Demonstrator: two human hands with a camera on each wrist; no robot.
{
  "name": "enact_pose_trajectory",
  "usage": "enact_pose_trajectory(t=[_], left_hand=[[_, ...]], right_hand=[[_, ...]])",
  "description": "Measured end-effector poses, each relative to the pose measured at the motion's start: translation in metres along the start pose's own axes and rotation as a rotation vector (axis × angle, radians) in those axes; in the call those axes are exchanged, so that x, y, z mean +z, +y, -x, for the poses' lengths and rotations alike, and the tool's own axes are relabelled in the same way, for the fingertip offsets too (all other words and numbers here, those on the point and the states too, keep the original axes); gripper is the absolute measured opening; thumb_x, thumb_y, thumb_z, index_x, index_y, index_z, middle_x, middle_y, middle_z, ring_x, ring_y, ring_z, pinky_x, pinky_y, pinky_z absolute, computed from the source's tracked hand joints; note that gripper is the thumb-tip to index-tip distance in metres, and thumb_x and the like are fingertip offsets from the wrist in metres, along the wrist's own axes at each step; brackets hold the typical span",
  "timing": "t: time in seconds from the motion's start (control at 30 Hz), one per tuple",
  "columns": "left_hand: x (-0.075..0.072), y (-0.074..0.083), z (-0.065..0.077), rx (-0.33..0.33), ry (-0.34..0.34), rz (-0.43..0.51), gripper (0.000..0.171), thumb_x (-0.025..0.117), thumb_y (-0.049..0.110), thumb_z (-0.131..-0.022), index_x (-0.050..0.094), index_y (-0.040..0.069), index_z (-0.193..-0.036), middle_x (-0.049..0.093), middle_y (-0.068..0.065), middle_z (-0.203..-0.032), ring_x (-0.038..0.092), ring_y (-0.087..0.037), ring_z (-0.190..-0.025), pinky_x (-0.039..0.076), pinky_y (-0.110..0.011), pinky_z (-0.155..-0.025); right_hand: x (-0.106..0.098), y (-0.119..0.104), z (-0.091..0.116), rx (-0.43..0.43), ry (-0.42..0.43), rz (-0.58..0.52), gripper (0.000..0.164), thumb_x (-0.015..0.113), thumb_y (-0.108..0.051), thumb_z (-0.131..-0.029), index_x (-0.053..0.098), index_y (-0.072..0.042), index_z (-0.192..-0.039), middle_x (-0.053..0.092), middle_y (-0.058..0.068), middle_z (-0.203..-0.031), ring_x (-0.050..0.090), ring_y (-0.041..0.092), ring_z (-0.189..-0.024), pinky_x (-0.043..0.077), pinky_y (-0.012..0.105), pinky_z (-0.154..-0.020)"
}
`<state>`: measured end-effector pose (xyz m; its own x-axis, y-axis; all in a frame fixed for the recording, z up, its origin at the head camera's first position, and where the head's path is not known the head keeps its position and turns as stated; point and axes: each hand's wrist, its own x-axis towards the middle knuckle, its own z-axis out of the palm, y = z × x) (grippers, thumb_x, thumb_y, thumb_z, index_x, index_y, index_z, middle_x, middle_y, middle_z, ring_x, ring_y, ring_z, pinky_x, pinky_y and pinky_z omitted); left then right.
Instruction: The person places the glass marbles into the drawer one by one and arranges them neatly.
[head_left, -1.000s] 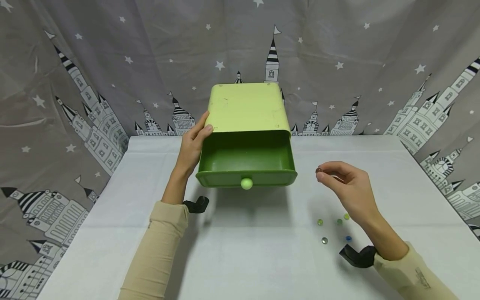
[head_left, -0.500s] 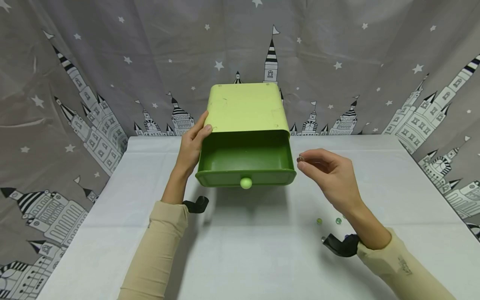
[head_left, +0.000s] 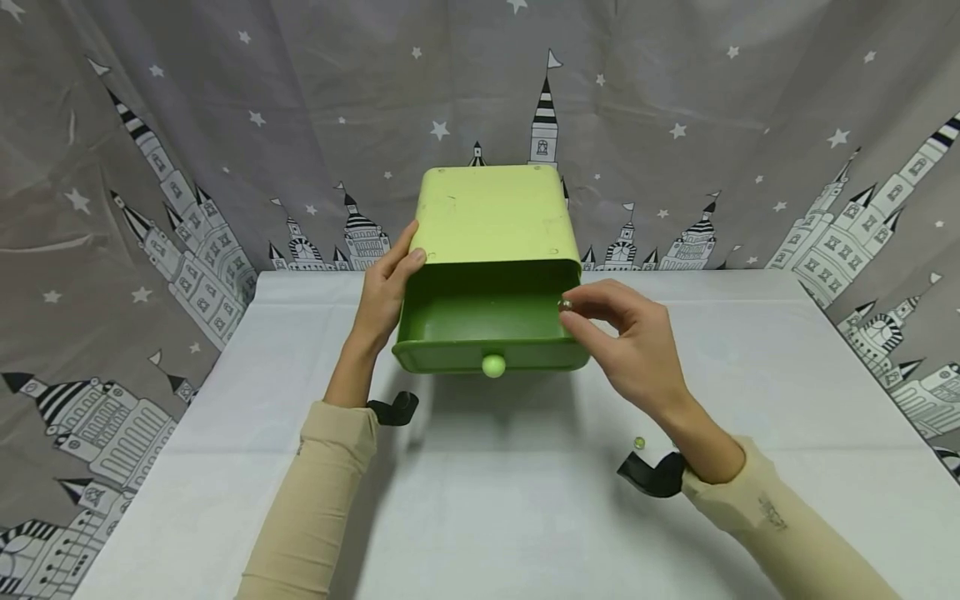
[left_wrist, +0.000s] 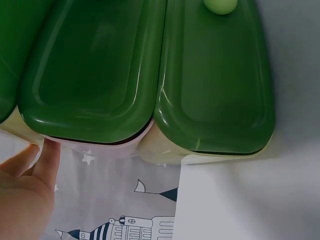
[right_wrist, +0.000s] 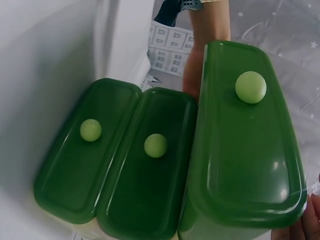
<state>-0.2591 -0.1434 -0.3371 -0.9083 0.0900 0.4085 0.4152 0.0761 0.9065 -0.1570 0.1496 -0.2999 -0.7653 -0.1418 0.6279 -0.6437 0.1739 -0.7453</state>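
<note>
My left hand [head_left: 386, 292] lies against the left side of the small chest of drawers [head_left: 495, 212], a pale yellow-green case with dark green drawers. In the left wrist view its fingers [left_wrist: 48, 162] press the case with the tips. The top drawer [head_left: 491, 356] is pulled out, and a round light-green knob [head_left: 493, 367] sits on its front. Thumb and index finger of my right hand [head_left: 633, 342] pinch a small glass marble [head_left: 565, 306] over the right side of that drawer. The marble also shows at the right edge of the right wrist view.
A greenish glass marble [head_left: 639, 442] lies on the white tablecloth [head_left: 510, 517], beside the black wrist strap [head_left: 652, 475] of the right arm. Two lower drawers [right_wrist: 150, 170] are pushed in. Behind the table hangs a grey curtain [head_left: 315, 92] with printed castles.
My right hand has moved left and slightly up, carrying the marble from right of the chest to over the open drawer. The right forearm now covers most of the loose marbles. The left hand stays put.
</note>
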Motion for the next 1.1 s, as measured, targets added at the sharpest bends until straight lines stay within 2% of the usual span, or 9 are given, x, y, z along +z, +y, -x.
enact_pose_trajectory(t=[0.3, 0.63, 0.93, 1.1], left_hand=[[0.000, -0.001, 0.000, -0.006, 0.001, 0.002, 0.054, 0.052, 0.025, -0.102, 0.038, 0.013, -0.152, 0.035, -0.002, -0.157, 0.027, -0.010, -0.144, 0.024, -0.028, -0.116], [0.000, -0.001, 0.000, -0.006, -0.002, -0.005, 0.054, 0.052, 0.025, -0.102, 0.038, 0.013, -0.153, 0.034, -0.001, -0.157, 0.027, -0.010, -0.144, 0.024, -0.028, -0.116], [0.000, -0.001, 0.000, -0.010, 0.001, -0.003, 0.053, 0.052, 0.025, -0.102, 0.039, 0.015, -0.153, 0.035, -0.001, -0.157, 0.028, -0.010, -0.144, 0.025, -0.029, -0.116], [0.000, -0.001, 0.000, -0.007, 0.000, 0.007, 0.053, 0.052, 0.024, -0.102, 0.039, 0.014, -0.152, 0.035, -0.002, -0.157, 0.028, -0.010, -0.144, 0.025, -0.029, -0.116]], right_hand=[[0.009, 0.002, -0.013, 0.022, -0.026, 0.017, 0.017, 0.070, 0.010, -0.084, 0.071, 0.007, -0.101, 0.070, 0.012, -0.096, 0.066, 0.014, -0.088, 0.054, 0.026, -0.081], [0.014, 0.006, -0.018, 0.030, -0.028, 0.034, 0.016, 0.070, 0.008, -0.085, 0.071, 0.007, -0.101, 0.069, 0.013, -0.096, 0.065, 0.015, -0.087, 0.053, 0.024, -0.078], [0.014, 0.009, -0.019, 0.108, -0.036, 0.040, 0.024, 0.071, 0.007, -0.085, 0.069, 0.008, -0.109, 0.068, 0.020, -0.104, 0.064, 0.024, -0.097, 0.051, 0.028, -0.088], [0.010, 0.011, -0.018, 0.097, -0.042, 0.035, 0.024, 0.070, 0.009, -0.084, 0.069, 0.009, -0.109, 0.067, 0.020, -0.104, 0.064, 0.031, -0.099, 0.052, 0.032, -0.091]])
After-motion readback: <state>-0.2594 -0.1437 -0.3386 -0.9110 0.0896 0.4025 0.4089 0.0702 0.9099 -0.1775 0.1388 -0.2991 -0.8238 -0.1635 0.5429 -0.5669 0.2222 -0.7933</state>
